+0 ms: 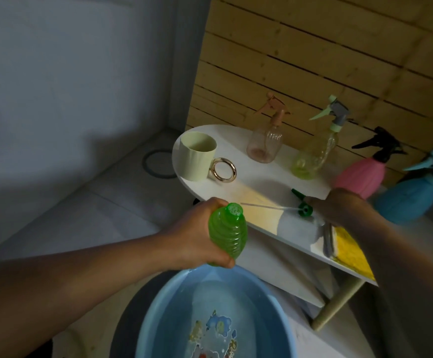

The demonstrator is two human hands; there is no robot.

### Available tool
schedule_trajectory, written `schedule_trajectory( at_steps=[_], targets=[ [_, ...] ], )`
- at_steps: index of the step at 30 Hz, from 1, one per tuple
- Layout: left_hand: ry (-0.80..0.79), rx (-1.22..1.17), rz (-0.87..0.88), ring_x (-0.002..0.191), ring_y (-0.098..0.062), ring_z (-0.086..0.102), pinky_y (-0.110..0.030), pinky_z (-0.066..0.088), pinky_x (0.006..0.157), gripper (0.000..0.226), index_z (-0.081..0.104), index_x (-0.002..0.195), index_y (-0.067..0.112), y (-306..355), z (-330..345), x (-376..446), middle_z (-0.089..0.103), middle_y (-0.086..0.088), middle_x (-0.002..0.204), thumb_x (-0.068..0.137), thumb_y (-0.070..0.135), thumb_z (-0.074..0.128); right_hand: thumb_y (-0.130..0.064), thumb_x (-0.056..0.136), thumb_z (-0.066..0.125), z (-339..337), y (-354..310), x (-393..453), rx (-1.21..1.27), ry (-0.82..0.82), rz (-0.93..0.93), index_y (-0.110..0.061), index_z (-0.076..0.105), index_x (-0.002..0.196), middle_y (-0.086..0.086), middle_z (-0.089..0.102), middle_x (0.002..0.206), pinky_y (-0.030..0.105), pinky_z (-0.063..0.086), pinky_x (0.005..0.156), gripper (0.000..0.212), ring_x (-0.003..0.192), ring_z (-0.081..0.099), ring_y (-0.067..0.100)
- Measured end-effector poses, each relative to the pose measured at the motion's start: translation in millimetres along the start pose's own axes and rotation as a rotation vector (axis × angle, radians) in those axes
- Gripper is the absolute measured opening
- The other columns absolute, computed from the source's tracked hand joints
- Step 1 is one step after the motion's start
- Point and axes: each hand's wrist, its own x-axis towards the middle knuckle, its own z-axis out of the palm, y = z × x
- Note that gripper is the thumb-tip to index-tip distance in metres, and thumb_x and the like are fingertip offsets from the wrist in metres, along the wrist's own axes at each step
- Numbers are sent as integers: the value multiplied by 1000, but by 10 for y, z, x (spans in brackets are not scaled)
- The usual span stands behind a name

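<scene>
Nearby, mug (197, 156) and sprayers (264, 143) crowd table (249, 182); left hand (194, 233) grips green bottle (228, 233), right hand's (336, 205) grip unclear.

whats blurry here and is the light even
Head view: dim overall, with one warm light patch on the white table; the green bottle in the left hand is fairly sharp; the right hand and blue spray bottle near the right edge are smeared.
</scene>
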Motion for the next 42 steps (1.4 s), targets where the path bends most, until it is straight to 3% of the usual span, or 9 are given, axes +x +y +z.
schedule_trajectory(
  at_steps=[5, 9, 13, 16, 21, 24, 30, 35, 42],
  targets=[
    [3, 3, 2, 101, 3, 59, -1, 44, 69, 89, 50, 131, 34, 21, 6, 31, 59, 12, 119, 59, 17, 99, -78, 78, 62, 102, -145, -86, 256, -55, 77, -8, 65, 73, 8, 66, 64, 34, 50, 66, 71, 63, 65, 26],
    [4, -6, 1, 102, 1, 60, -3, 47, 71, 90, 50, 131, 34, -10, -4, 46, 60, 12, 117, 58, 16, 99, -79, 70, 69, 145, -257, -133, 395, -80, 89, -6, 61, 71, 10, 62, 59, 44, 58, 73, 74, 60, 62, 29],
    [7, 19, -6, 106, -1, 60, -11, 48, 77, 93, 49, 133, 34, -61, -8, 41, 60, 12, 120, 56, 21, 100, -54, 77, 80, 135, -374, -207, 467, -147, 120, -4, 60, 69, 9, 57, 50, 35, 49, 59, 54, 53, 56, 26],
    [6, 20, -9, 105, -2, 61, -11, 49, 77, 90, 51, 130, 33, -87, 1, 25, 61, 12, 118, 56, 20, 100, -39, 81, 78, 128, -420, -265, 604, -150, 147, 0, 64, 81, 12, 59, 64, 33, 53, 58, 41, 55, 58, 26],
    [-3, 17, -7, 104, -2, 62, -10, 51, 76, 88, 53, 129, 32, -114, 14, 10, 62, 11, 117, 56, 16, 100, -36, 81, 78, -49, -528, -495, 850, 22, -12, -10, 70, 78, 8, 70, 75, 49, 61, 78, 28, 70, 67, 26],
    [2, 17, -15, 103, -3, 63, -14, 52, 77, 87, 53, 128, 33, -117, 27, 15, 63, 10, 116, 56, 16, 100, -49, 76, 74, -264, -615, -721, 865, 186, -189, -19, 67, 79, 9, 74, 81, 57, 61, 72, 31, 75, 72, 32],
    [-11, 18, -21, 105, -4, 62, -16, 53, 78, 89, 51, 131, 33, -56, 34, 20, 62, 11, 117, 58, 17, 100, -48, 88, 72, -603, -727, -1123, 740, 521, -461, -19, 56, 132, -12, 58, 109, 25, 51, 67, 56, 82, 58, 0],
    [-5, 17, -19, 105, -4, 61, -20, 54, 81, 84, 52, 126, 31, -4, 7, 21, 63, 11, 115, 59, 16, 99, -41, 89, 75, -621, -749, -1261, 692, 610, -557, -16, 45, 143, -10, 54, 125, -6, 37, 59, 66, 83, 53, -6],
    [3, 29, -8, 105, -4, 62, -26, 56, 85, 86, 53, 130, 31, 26, -27, -14, 63, 12, 115, 59, 17, 99, -39, 87, 77, -474, -735, -1377, 653, 691, -733, -19, 39, 142, 4, 56, 138, 5, 45, 74, 70, 107, 60, 9]
  ],
)
